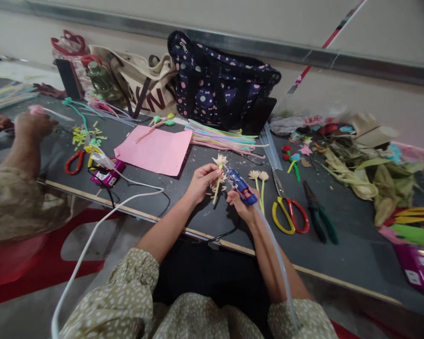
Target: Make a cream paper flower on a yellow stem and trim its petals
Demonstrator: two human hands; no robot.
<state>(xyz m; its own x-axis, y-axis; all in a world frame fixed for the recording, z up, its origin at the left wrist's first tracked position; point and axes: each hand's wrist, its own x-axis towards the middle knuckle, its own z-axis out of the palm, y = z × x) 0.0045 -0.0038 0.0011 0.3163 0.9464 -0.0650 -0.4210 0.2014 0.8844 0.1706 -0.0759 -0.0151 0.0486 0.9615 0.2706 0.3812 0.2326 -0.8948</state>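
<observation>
The left hand [202,182] pinches a pale flower [220,160]; the right hand [246,208] grips a blue glue gun [240,185], perhaps touching the bloom. Scissors [280,187] lie right of both hands.

three long-stemmed cream flowers [220,160], one blue glue gun [240,186]

Your left hand [201,182] pinches a pale flower [220,160] by its green stem, bloom up. Your right hand [245,207] grips a blue glue gun [240,185], long translucent glue stick [276,252] out the back; nozzle's right by the flower, can't tell if touching. Two more pale flowers [258,175] lie just beside your right hand, then scissors [290,215], then green-handled pliers [320,214]. Pink sheet [155,155] lies up-left of your left hand.
</observation>
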